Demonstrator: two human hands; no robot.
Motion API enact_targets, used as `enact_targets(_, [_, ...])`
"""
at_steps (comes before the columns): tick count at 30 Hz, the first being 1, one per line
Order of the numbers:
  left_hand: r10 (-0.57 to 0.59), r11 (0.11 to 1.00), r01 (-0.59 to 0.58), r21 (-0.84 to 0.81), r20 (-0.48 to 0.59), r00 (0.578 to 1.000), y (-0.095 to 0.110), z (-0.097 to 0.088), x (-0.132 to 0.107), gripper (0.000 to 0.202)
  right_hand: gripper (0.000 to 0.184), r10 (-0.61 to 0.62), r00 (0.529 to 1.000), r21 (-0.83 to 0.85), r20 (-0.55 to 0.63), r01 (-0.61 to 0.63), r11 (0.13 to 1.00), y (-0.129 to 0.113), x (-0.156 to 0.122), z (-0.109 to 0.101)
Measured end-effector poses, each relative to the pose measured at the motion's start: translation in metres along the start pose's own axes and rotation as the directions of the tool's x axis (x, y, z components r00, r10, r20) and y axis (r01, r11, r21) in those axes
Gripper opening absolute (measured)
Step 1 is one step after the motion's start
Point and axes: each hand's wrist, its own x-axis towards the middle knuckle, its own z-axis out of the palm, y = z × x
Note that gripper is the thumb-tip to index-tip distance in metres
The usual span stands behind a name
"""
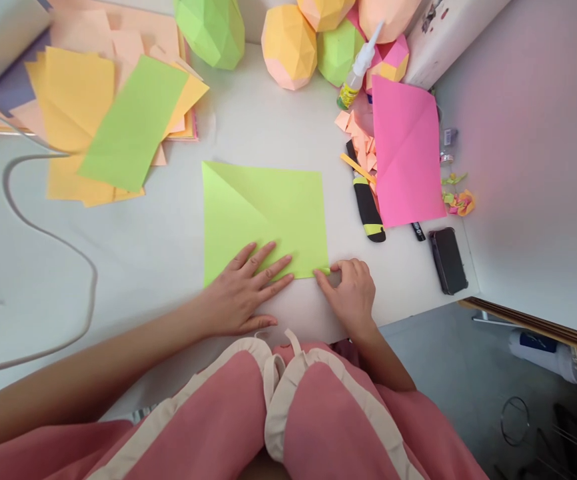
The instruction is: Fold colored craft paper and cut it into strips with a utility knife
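A light green square sheet of paper [273, 207] lies on the white table [143, 253] in front of me, with a diagonal crease across it. My left hand [241, 293] rests flat on its near edge, fingers stretched out and spread. My right hand [351, 293] is at the sheet's near right corner, fingers curled, with thumb and forefinger pinching that corner.
A pile of yellow, peach and green sheets [113, 120] lies at the far left. Folded paper solids [288, 43], a glue bottle [358, 70], a pink sheet [406, 150], a utility knife [368, 207], paper scraps and a dark phone [447, 259] sit at the right. A grey cable [68, 247] loops at left.
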Motion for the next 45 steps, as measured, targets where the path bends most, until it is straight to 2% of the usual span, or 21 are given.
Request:
enact_targets(4, [-0.009,1.000,0.009,-0.005,0.004,1.000,0.001,0.001,-0.001,0.076,0.030,0.001,0.999,-0.024,-0.044,-0.002,1.000,-0.004,-0.003,0.003])
enact_targets(12, [-0.007,1.000,0.007,0.007,-0.001,1.000,0.002,0.001,-0.001,0.076,0.037,-0.043,0.998,-0.011,0.050,0.043,0.999,0.004,0.002,0.000])
enact_targets(20, [0.003,1.000,-0.003,0.018,0.002,1.000,0.000,0.001,-0.001,0.078,0.033,-0.098,0.992,0.063,0.084,0.093,0.994,0.009,0.006,-0.003])
enact_targets(27, [0.000,1.000,0.000,0.014,0.012,1.000,0.001,0.001,-0.001,0.079,0.033,-0.077,0.990,0.004,0.115,0.077,0.997,0.006,0.009,-0.004])
enact_targets(45, [-0.010,1.000,0.010,0.000,0.008,1.000,0.000,0.003,-0.001,0.080,0.027,-0.059,0.995,-0.015,0.074,0.060,0.998,0.000,0.006,-0.001])
